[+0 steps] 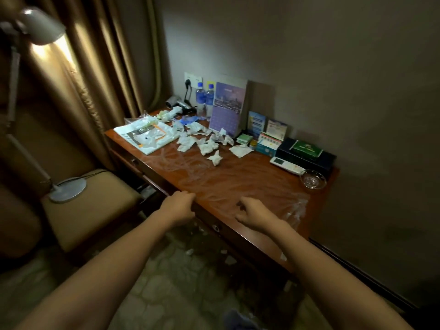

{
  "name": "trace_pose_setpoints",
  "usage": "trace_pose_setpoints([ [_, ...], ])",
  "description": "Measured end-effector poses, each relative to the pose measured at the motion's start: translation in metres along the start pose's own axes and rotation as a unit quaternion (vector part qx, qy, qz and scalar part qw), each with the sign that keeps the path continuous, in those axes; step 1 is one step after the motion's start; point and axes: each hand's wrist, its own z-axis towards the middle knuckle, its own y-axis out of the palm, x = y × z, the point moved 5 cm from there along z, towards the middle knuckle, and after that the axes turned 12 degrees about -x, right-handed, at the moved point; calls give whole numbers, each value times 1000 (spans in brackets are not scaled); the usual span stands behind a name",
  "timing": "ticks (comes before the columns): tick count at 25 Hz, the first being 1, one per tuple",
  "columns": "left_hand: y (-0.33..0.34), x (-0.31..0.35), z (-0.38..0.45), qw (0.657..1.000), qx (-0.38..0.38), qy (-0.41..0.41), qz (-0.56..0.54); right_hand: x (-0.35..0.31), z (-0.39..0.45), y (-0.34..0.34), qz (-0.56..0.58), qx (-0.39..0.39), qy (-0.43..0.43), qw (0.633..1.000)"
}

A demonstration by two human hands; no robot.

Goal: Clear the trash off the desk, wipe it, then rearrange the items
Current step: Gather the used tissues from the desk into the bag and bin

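I have both hands at the near edge of the desk point(250, 184). My left hand point(178, 207) rests on that edge with its fingers curled over it. My right hand point(253, 214) lies on the desktop, fingers loosely curled, holding nothing. Crumpled tissues point(207, 144) lie scattered across the far middle, beside a clear plastic bag point(148, 135) at the far left. More clear plastic point(296, 211) sits just right of my right hand. A glass ashtray point(312, 179) sits at the right, near a remote point(287, 164).

No lettering can be read. The calendar point(229, 106), the green-topped tissue box point(307, 148), the small cartons point(270, 143) and the bottle labels point(205, 96) seem to carry print, all too blurred to make out.
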Motion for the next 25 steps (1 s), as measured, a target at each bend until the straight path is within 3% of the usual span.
trace_pose_setpoints([
  [9, 0, -57, 79, 1000, -13, -12, -24, -9, 112, -9, -10, -38, 4, 999],
  [19, -73, -107, 253, 999, -43, -10, -15, 24, 279, -83, -10, -36, 58, 998],
  [25, -87, -114, 309, 997, -81, 0, -11, 29, 329, -99, -2, -52, 67, 996],
])
